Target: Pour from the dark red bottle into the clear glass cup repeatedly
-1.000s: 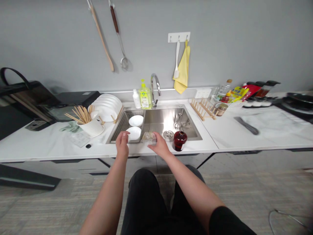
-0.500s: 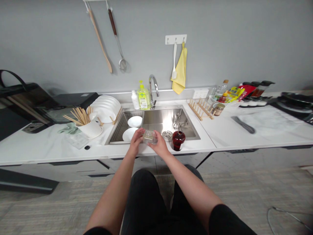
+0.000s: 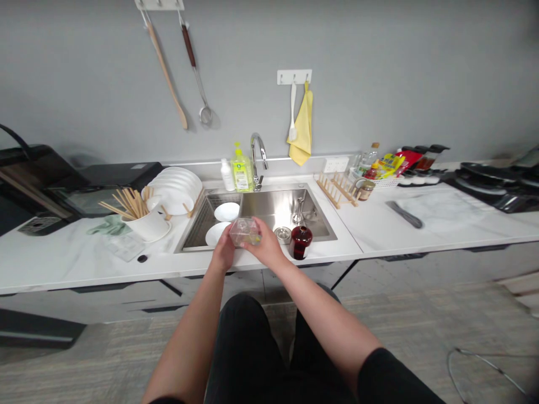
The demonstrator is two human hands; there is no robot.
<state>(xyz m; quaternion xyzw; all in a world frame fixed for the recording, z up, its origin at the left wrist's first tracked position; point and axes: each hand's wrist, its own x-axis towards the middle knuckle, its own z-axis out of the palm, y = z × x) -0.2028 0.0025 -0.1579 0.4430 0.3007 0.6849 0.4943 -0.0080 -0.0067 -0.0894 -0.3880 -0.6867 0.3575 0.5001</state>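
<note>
A small clear plastic box point(image 3: 243, 229) is held between my two hands above the front edge of the sink. My left hand point(image 3: 224, 248) is closed around its left side, and my right hand point(image 3: 266, 246) grips the right side. Something small and yellowish shows by my right fingertips; what it is I cannot make out. Beside my right hand, a dark red glass vase point(image 3: 301, 242) stands on the counter's front edge. Two white bowls, one of them the far bowl point(image 3: 227, 211), lie in the left part of the sink point(image 3: 273, 199), the nearer one partly behind my left hand.
Left of the sink are a rack of white plates point(image 3: 179, 182), a white pot of chopsticks point(image 3: 147, 224) and a green cloth point(image 3: 110, 225). Soap bottles point(image 3: 241, 171) and the faucet point(image 3: 257, 160) stand behind it. To the right are a wooden rack point(image 3: 337, 191) and dark tongs-like utensil point(image 3: 404, 214).
My hands and the clear box have shifted slightly left in view, and the box is tilted differently. The whole view has swung a little to the right.
</note>
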